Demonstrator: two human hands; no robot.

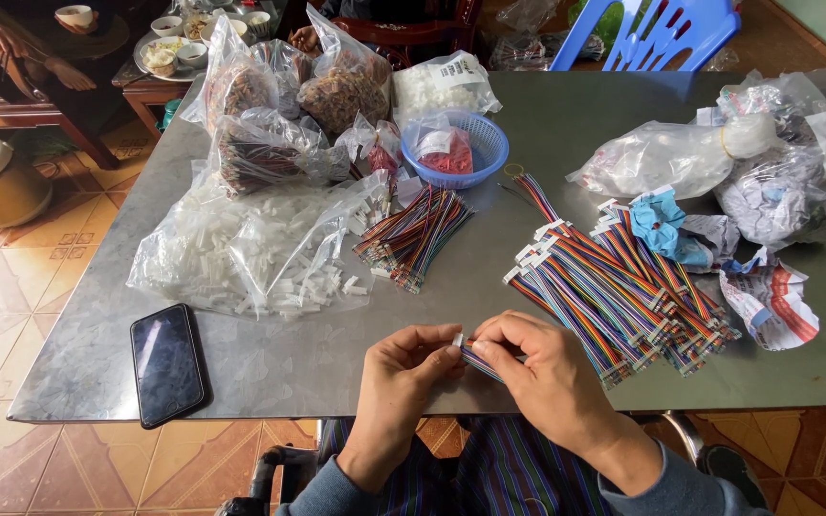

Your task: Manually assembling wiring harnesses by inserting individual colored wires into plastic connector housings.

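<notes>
My left hand (402, 373) and my right hand (537, 368) meet at the table's near edge. Together they pinch a small white plastic connector (457, 339) and a short bundle of multicoloured wires (480, 361); the left fingers hold the connector, the right fingers grip the wires. To the right of my hands lies a pile of finished rainbow wire harnesses (614, 287) with white connectors. A loose bundle of coloured wires (415, 236) lies ahead of my hands. An open clear bag of white connectors (260, 253) spills onto the table at left.
A black phone (166, 363) lies at the near left of the grey metal table (289, 368). A blue basket (459, 148) and several clear bags stand at the back. Crumpled paper (767, 301) and bags sit right. A blue chair (652, 33) stands behind.
</notes>
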